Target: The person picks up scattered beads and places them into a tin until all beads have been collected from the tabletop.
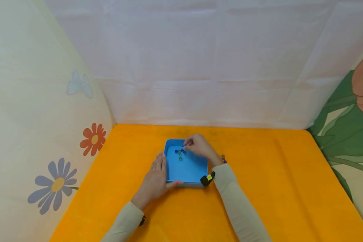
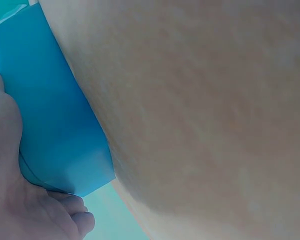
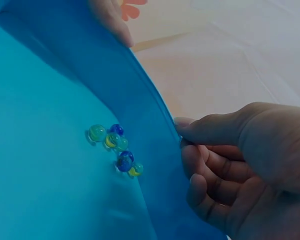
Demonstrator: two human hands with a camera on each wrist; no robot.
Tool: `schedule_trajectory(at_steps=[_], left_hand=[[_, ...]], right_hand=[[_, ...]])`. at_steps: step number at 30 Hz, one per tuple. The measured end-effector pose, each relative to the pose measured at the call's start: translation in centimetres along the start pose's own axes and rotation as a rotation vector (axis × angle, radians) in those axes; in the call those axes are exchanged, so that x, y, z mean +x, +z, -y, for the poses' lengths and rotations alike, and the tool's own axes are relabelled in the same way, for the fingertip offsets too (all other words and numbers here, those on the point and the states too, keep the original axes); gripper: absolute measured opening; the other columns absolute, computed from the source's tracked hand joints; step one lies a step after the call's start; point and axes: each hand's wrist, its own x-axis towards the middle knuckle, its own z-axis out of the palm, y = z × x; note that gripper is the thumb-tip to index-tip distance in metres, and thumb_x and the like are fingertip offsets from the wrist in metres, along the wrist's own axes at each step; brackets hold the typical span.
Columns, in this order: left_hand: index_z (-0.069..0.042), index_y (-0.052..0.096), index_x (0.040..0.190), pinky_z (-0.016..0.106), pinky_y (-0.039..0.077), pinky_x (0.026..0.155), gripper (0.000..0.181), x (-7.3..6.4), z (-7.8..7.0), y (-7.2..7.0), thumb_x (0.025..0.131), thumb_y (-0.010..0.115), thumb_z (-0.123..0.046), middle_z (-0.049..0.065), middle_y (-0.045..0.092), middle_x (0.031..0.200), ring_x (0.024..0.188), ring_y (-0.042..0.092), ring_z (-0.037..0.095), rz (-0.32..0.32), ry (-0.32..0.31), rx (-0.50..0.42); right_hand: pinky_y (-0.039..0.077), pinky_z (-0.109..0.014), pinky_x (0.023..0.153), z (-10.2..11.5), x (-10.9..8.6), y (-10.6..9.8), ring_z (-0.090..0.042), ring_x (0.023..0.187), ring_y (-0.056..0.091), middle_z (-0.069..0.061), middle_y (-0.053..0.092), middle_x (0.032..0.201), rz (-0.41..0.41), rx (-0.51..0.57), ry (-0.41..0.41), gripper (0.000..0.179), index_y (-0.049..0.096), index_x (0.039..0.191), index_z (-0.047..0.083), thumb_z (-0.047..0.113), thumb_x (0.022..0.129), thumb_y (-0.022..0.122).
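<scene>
A blue square tray stands on the table with several blue and green-yellow glass marbles near its far left part. My left hand rests along the tray's left side with straight fingers, its thumb on the front rim. In the left wrist view, the hand covers most of the picture beside the tray's wall. Above the marbles, my right hand pinches a small thing between thumb and forefinger, seemingly a marble, mostly hidden by the fingertips.
Outside the tray, several orange and blue marbles lie by my right wrist. An orange cloth covers the table. A pale curtain hangs behind, with flower-printed cloths at both sides.
</scene>
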Motion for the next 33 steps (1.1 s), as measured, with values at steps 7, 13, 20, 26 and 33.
schedule_trajectory(at_steps=[7,13,20,26,33], left_hand=[[0.009,0.011,0.165,0.056,0.034,0.127,0.131,-0.05,-0.05,-0.16,0.085,0.054,-0.087,0.030,0.014,0.174,0.161,0.024,0.045,-0.009,0.005,0.012],[0.008,0.009,0.165,0.056,0.033,0.128,0.133,0.03,-0.13,-0.22,0.085,0.054,-0.088,0.030,0.012,0.174,0.162,0.023,0.044,0.013,-0.005,0.006],[0.007,0.006,0.165,0.056,0.030,0.130,0.133,0.14,-0.11,-0.24,0.085,0.054,-0.087,0.029,0.009,0.175,0.163,0.020,0.044,0.049,-0.019,-0.008],[0.007,0.006,0.165,0.056,0.031,0.130,0.134,0.18,-0.12,-0.27,0.085,0.052,-0.089,0.029,0.009,0.175,0.163,0.020,0.044,0.052,-0.019,-0.005],[0.007,0.008,0.165,0.056,0.031,0.129,0.132,0.12,-0.20,-0.34,0.086,0.055,-0.086,0.029,0.010,0.175,0.163,0.021,0.044,0.047,-0.026,-0.014]], right_hand=[[0.052,-0.027,0.069,0.04,0.60,0.16,-0.020,0.080,0.062,-0.006,0.072,0.093,0.025,-0.046,0.005,0.016,0.076,0.109,0.008,0.021,0.102,0.071],[0.053,-0.027,0.069,0.28,0.60,0.21,-0.020,0.081,0.062,-0.007,0.072,0.095,0.037,-0.059,0.006,0.017,0.076,0.111,0.007,0.021,0.102,0.071],[0.053,-0.027,0.070,0.45,0.30,0.10,-0.019,0.081,0.063,-0.009,0.075,0.097,0.054,-0.080,0.007,0.017,0.078,0.111,0.007,0.020,0.102,0.071],[0.058,-0.031,0.078,0.39,0.25,0.01,-0.019,0.086,0.065,-0.007,0.075,0.100,0.060,-0.092,0.022,0.023,0.077,0.116,0.006,0.022,0.102,0.071],[0.060,-0.034,0.083,0.75,0.06,-0.39,-0.021,0.090,0.065,-0.008,0.076,0.106,0.059,-0.089,0.038,0.029,0.076,0.123,0.004,0.024,0.103,0.069]])
